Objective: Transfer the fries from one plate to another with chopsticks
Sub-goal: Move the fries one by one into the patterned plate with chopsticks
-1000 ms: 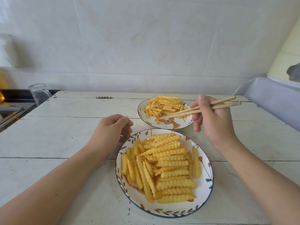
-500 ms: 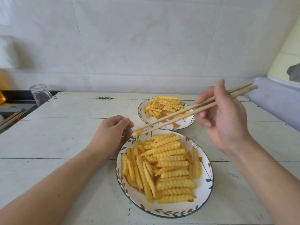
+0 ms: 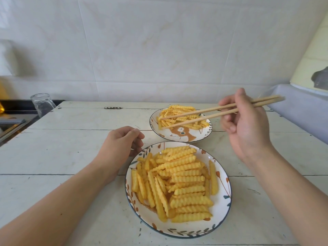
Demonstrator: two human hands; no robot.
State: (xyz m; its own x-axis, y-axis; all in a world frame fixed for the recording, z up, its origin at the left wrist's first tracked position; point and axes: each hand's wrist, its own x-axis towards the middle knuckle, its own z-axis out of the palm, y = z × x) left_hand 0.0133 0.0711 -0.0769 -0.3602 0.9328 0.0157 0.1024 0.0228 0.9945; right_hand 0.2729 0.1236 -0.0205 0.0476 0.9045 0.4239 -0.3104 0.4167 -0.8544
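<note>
The right hand [image 3: 248, 125] has swung the chopsticks [image 3: 209, 113] from the near plate [image 3: 224, 189] over to the far plate [image 3: 206, 134]. Half a second ago their tips pinched a fry; now they stand apart over the far pile, so that fry looks delivered. The left hand [image 3: 120, 144], loosely curled and empty, rests on the worktop [image 3: 71, 148] beside the near plate, which remains heaped with fries [image 3: 177, 181].
</note>
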